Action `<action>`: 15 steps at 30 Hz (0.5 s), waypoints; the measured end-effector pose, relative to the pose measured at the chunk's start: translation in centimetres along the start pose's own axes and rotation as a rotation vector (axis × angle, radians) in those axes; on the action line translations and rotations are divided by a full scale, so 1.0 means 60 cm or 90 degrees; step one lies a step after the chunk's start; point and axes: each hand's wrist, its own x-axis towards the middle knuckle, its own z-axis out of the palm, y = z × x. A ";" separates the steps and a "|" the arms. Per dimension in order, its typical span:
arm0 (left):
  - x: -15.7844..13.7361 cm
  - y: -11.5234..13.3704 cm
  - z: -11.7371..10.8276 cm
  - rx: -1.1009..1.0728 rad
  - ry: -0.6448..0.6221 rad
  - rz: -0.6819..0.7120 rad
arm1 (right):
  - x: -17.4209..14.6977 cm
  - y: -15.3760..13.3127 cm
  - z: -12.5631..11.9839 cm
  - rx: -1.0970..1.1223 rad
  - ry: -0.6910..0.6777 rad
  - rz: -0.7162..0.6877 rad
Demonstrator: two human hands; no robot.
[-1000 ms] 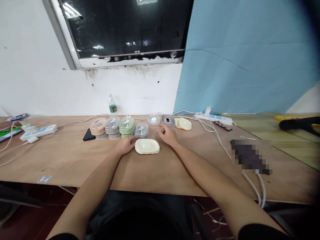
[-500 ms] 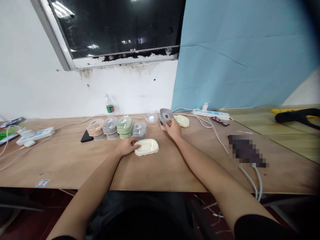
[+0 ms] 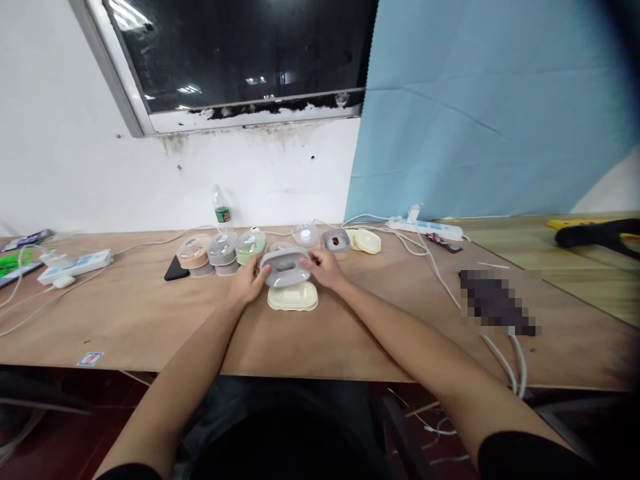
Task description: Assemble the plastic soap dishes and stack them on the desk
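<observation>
On a brown wooden table (image 3: 150,327), a white power strip (image 3: 95,265) with a plug and cables lay at the far left. Next came a flat black object (image 3: 175,269), partly behind a peach lidded box (image 3: 194,250). A grey lidded box (image 3: 223,248) and a green lidded box (image 3: 251,244) continued the row to the right, with a clear bottle (image 3: 222,210) standing behind them by the wall. Further right along the back were a clear lid (image 3: 304,235), a grey container (image 3: 345,245) with something dark red inside, cream pieces (image 3: 367,241) and a second power strip (image 3: 435,231). A blurred-out dark item (image 3: 495,303) lay well apart at the right.

In the middle, a grey oval piece (image 3: 286,275) was held tilted above a cream dish (image 3: 293,299), hiding the dish's far edge and most of a box behind. The left hand (image 3: 247,281) was partly closed, its thumb and fingers pinching the piece's left end. The right hand (image 3: 327,269) was similarly curled, gripping the right end.
</observation>
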 end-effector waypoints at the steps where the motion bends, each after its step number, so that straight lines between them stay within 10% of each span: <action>1: -0.001 0.002 -0.001 0.013 0.004 0.003 | 0.000 -0.002 0.001 0.005 -0.039 0.005; 15: 0.007 -0.007 0.028 0.070 -0.265 -0.109 | 0.005 0.045 -0.030 -0.189 -0.231 -0.004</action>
